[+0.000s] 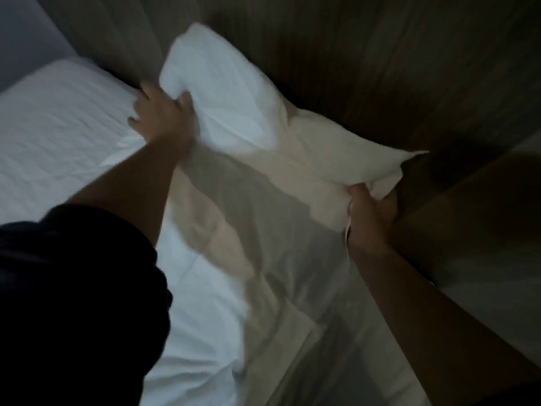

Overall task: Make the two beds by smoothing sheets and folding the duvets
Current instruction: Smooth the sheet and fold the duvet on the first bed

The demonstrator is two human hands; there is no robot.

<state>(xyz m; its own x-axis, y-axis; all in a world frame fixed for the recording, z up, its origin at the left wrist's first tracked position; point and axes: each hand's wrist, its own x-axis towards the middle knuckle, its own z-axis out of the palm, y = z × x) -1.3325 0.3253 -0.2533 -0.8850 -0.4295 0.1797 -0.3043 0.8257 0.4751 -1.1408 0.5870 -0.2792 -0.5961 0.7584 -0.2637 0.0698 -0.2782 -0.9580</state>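
Observation:
A white pillow (248, 121) is lifted over the head of the bed, tilted from upper left to lower right against the dark wooden headboard. My left hand (164, 115) grips its near left edge. My right hand (370, 213) grips its lower right corner. Below the pillow lies the white sheet (58, 127) of the bed, wrinkled at the left. A crumpled white duvet (222, 303) covers the near middle of the bed, partly in the shadow of my arms.
The dark wooden headboard (380, 68) runs across the top and right. A pale wall (20, 39) shows at the top left. A lighter surface (497, 273) lies beyond the bed's right side. My dark sleeve (73, 288) fills the lower left.

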